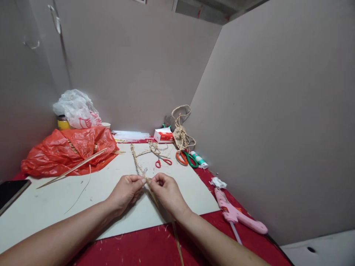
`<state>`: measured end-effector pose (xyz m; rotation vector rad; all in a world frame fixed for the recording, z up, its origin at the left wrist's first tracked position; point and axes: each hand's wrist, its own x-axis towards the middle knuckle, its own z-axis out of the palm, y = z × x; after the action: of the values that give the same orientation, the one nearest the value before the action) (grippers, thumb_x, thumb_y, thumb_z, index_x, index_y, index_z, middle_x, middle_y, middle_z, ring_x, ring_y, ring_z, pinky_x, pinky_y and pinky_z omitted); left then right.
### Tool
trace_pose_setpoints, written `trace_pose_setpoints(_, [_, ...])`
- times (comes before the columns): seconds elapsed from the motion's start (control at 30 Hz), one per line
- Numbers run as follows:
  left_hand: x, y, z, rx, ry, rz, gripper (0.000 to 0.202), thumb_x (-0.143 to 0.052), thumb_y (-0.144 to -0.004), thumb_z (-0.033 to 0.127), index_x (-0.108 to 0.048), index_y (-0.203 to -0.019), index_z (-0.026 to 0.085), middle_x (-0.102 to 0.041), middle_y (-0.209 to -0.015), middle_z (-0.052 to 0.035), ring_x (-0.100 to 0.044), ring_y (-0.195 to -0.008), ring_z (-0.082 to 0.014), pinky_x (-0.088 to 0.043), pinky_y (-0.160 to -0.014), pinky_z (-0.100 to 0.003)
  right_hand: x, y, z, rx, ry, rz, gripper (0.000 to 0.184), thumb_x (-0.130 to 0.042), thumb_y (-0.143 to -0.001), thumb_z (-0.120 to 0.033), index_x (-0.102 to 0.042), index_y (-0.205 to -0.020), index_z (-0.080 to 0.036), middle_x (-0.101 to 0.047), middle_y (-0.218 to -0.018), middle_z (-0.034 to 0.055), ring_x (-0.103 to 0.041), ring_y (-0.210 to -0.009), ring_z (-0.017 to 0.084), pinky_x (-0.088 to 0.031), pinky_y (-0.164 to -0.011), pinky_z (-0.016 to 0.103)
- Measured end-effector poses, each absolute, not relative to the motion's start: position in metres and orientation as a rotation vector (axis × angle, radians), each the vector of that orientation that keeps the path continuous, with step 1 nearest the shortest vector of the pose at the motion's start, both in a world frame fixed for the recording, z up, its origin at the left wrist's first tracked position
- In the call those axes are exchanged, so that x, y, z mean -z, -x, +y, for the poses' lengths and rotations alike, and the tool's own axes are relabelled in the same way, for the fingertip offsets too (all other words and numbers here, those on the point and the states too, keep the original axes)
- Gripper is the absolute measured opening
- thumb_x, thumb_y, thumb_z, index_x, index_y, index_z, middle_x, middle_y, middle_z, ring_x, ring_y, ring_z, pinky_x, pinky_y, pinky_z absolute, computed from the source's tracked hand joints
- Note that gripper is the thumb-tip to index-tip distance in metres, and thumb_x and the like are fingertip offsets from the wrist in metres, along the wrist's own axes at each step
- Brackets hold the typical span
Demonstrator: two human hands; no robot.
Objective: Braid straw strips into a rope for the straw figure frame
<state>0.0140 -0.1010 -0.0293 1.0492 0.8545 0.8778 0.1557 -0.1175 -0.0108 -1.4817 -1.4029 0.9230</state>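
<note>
A braided straw cord (135, 157) runs from the far part of the white board (116, 218) toward me. My left hand (128, 190) pinches its near end between thumb and forefinger. Right beside it, my right hand (166, 190) is closed in a pinch on the strands of the same cord. Loose straw strands (177, 242) trail from under my hands over the board's front edge. Small red-handled scissors (163, 162) lie just beyond my hands, by a tangle of straw cord (154, 148).
An orange-red plastic bag (83, 147) with straw strips is at left, near a dark phone-like slab (12, 194). Orange-and-green-handled scissors (191, 159), a straw cord bundle (181, 136) and a red-white box (163, 135) stand back right. A pink glue gun (238, 216) lies right.
</note>
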Motion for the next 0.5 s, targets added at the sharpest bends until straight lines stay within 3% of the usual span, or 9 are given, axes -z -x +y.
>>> trace_pose_setpoints(0.33, [0.0234, -0.0149, -0.1034, -0.91, -1.161, 0.955, 0.034, -0.065, -0.072, 0.043, -0.064, -0.081, 0.01, -0.029, -0.041, 0.01, -0.019, -0.037, -0.002, -0.014, -0.039, -0.019, 0.0118, -0.1551, -0.1146, -1.038, 1.482, -1.355, 0.013, -0.053, -0.069, -0.024, -0.046, -0.06, -0.017, -0.043, -0.048, -0.0053, -0.036, -0.046, 0.008, -0.026, -0.043, 0.019])
trace_pose_setpoints(0.5, [0.0241, -0.0149, -0.1019, -0.927, -1.167, 0.993, 0.029, -0.065, -0.072, 0.04, -0.062, -0.075, 0.011, -0.032, -0.041, 0.0095, -0.02, -0.037, -0.0015, -0.016, -0.04, -0.019, 0.0094, -0.1562, -0.115, -1.154, 1.432, -1.377, 0.016, -0.055, -0.07, -0.025, -0.046, -0.059, -0.017, -0.042, -0.047, -0.006, -0.035, -0.044, 0.007, -0.027, -0.044, 0.019])
